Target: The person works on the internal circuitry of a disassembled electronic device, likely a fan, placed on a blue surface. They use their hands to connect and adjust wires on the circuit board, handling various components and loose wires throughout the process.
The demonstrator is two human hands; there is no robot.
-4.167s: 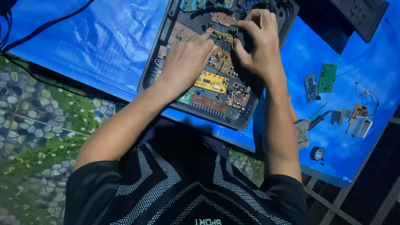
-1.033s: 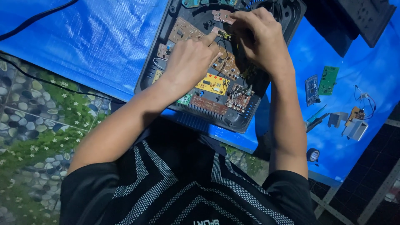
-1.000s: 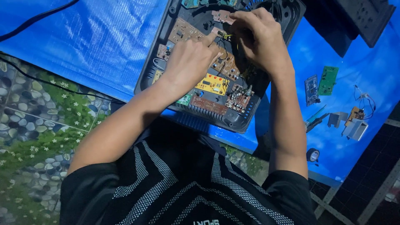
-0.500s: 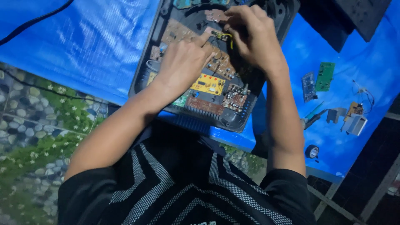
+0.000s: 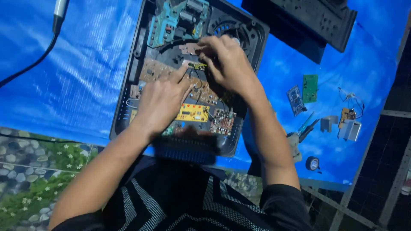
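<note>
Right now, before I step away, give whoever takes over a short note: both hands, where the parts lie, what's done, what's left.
Left hand: flat on the boards, forefinger out toward a small yellow-green part.
Right hand: fingertips pinching at that same part.
Open black casing lies on the blue sheet, boards exposed.
Done: cover off; loose green board, blue board, tape roll set aside right.
Left: the small part is not yet lifted clear.
</note>
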